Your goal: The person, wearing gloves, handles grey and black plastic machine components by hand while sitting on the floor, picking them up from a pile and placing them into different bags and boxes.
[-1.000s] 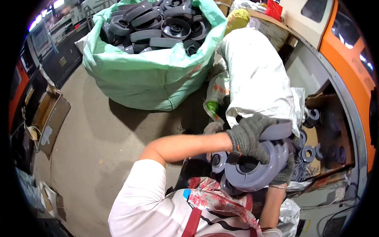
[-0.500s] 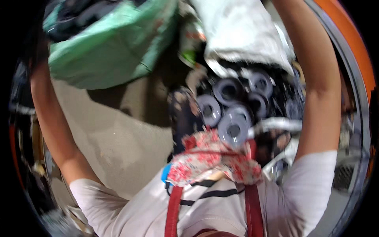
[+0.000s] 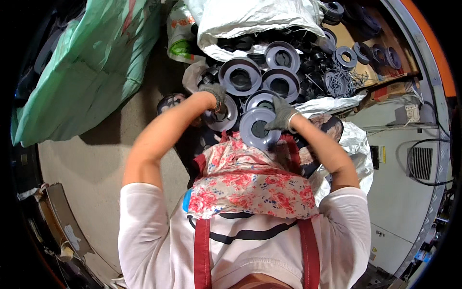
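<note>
My right hand [image 3: 283, 115], in a grey glove, grips the right edge of a grey round plastic piece with a dark centre [image 3: 252, 132]. This piece lies at my lap and overlaps another like it [image 3: 257, 98]. My left hand [image 3: 215, 96], also gloved, is bent down over the middle of a grey flanged ring [image 3: 228, 120] to the left. Its fingers are closed at the ring's centre; what they hold is hidden. Several more grey pieces sit just beyond, among them one wide ring [image 3: 240, 65] and another at the right [image 3: 291, 79].
A white woven sack [image 3: 260, 19] with black parts at its mouth lies ahead. A green sack [image 3: 91, 72] stands at the left. Further right are thin grey scraps [image 3: 353, 79] and a cardboard box [image 3: 404, 70] beside a grey metal cabinet [image 3: 394, 192].
Both arms were stretched far out to the sides with the hands out of sight. They have come in to the grey pieces. The green sack now appears further left.
</note>
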